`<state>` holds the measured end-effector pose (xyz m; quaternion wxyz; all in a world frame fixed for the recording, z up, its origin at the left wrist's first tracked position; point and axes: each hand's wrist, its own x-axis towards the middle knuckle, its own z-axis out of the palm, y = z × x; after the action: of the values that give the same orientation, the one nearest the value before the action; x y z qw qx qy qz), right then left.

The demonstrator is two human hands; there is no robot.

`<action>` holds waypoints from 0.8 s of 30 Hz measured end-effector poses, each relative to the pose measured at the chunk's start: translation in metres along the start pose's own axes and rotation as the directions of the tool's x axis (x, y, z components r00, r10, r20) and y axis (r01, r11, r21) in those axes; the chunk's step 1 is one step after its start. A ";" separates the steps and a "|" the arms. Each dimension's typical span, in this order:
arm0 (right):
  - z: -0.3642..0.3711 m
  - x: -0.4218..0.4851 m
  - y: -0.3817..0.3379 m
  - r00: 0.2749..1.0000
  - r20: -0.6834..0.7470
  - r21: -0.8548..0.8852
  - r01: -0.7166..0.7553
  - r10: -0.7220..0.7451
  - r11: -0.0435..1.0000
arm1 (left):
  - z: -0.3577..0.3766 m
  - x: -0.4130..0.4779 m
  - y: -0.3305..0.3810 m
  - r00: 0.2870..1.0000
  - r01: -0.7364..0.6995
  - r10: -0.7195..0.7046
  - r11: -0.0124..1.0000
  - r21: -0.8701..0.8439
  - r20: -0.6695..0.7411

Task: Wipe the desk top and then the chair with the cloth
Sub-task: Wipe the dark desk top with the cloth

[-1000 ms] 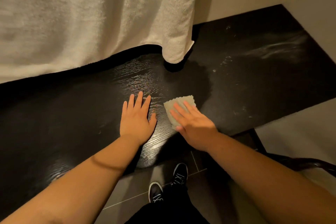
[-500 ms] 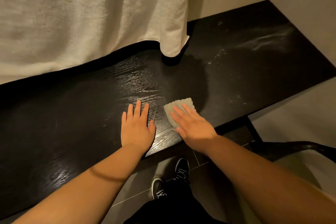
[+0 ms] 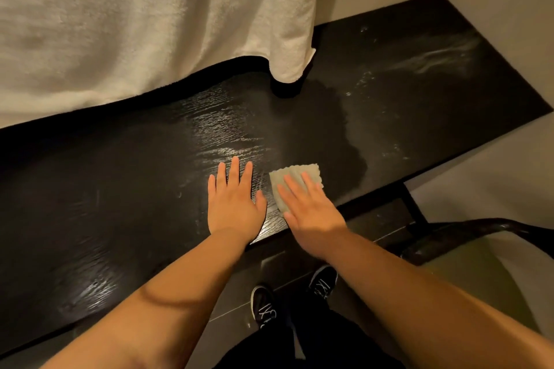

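On the dark surface (image 3: 120,189), the right hand (image 3: 311,213) pressed flat on a folded cloth (image 3: 295,177); the left hand (image 3: 235,207) lay spread, empty. Firm, overlapping strokes toward the streaked right end would probably clean best.

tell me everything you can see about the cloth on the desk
The cloth is a small pale grey-green square with a nubby, towel-like weave and a wavy far edge. It looks folded and lies flat on the dark wood-grain desk top, near the front edge. The right hand presses on it with spread fingers, covering its near half; only the far part shows. The left hand lies flat on the desk just to its left, not touching it.
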<state>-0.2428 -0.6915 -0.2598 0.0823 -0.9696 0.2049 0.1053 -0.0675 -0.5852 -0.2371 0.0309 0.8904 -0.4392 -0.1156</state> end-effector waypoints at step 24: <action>-0.038 -0.048 0.127 0.963 -0.136 0.026 -0.230 0.232 0.973 | 0.000 -0.001 0.010 0.999 0.044 -0.043 0.999 0.032 -0.024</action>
<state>-0.3316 -0.7962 -0.2265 0.0601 -0.9437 0.3221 0.0460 -0.0758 -0.5904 -0.2359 0.0193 0.9014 -0.4211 -0.0986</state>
